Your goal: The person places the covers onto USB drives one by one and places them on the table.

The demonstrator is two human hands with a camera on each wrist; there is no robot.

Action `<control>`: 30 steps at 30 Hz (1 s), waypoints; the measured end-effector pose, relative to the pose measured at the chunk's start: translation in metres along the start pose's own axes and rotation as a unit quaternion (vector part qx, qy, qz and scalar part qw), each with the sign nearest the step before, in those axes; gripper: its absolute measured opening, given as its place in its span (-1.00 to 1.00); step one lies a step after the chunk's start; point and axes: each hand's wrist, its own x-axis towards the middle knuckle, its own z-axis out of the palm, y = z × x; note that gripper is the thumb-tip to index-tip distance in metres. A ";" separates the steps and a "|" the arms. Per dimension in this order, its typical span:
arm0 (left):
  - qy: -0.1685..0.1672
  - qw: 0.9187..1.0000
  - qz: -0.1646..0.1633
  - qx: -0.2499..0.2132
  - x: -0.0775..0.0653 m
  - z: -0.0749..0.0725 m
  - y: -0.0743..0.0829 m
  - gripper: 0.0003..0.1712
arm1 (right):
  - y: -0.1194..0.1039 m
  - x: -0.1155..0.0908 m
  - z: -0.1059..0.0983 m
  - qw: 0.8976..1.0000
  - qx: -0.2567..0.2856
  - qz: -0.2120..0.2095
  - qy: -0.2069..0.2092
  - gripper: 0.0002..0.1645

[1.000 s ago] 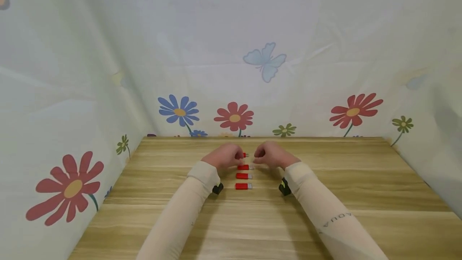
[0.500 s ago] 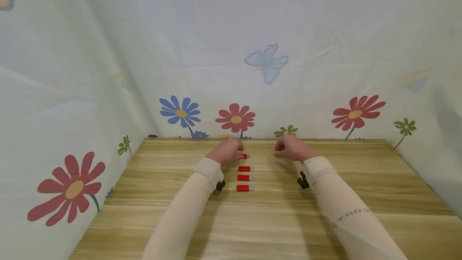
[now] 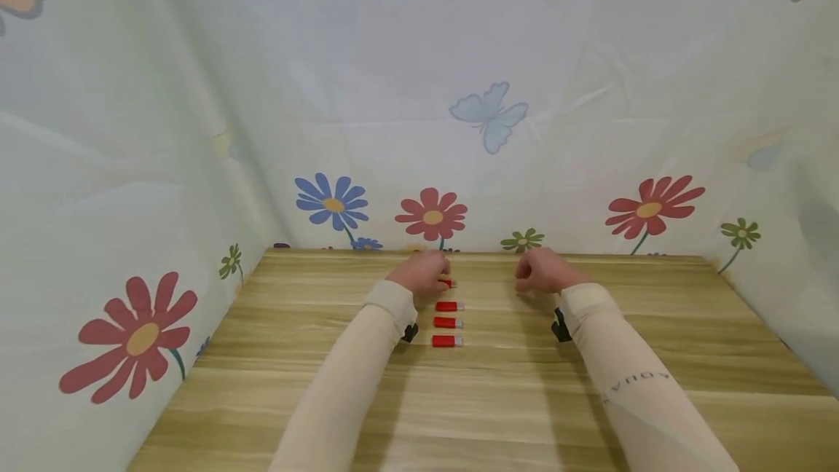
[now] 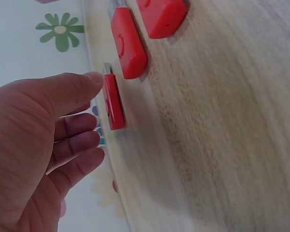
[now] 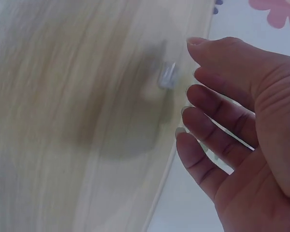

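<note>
Several red USB flash drives lie in a column on the table, the nearest drive [image 3: 447,341] with a pale end pointing right. At the far end, my left hand [image 3: 422,273] is beside the farthest drive [image 4: 114,100], whose bare metal plug shows. In the left wrist view, its thumb tip is close to that plug and its fingers are loosely bent, holding nothing; whether the thumb touches cannot be told. My right hand [image 3: 542,270] hovers to the right of the column, fingers relaxed and apart. Just past its fingertips, a small clear cap [image 5: 167,76] lies on the table.
The wood-grain table [image 3: 498,414] meets a pale flowered curtain [image 3: 564,166] at its back edge. The curtain also hangs along both sides. Dark wrist devices sit under both sleeves, one by the right cuff [image 3: 586,301].
My right hand has moved right, away from the farthest drive and the left hand. The left hand stays near that drive, with only a slight shift. The nearer drives lie as before.
</note>
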 end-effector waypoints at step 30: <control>0.005 0.998 0.016 0.054 0.010 0.016 -0.011 -0.67 | 0.015 -0.003 0.008 1.000 0.010 0.013 0.004 -0.93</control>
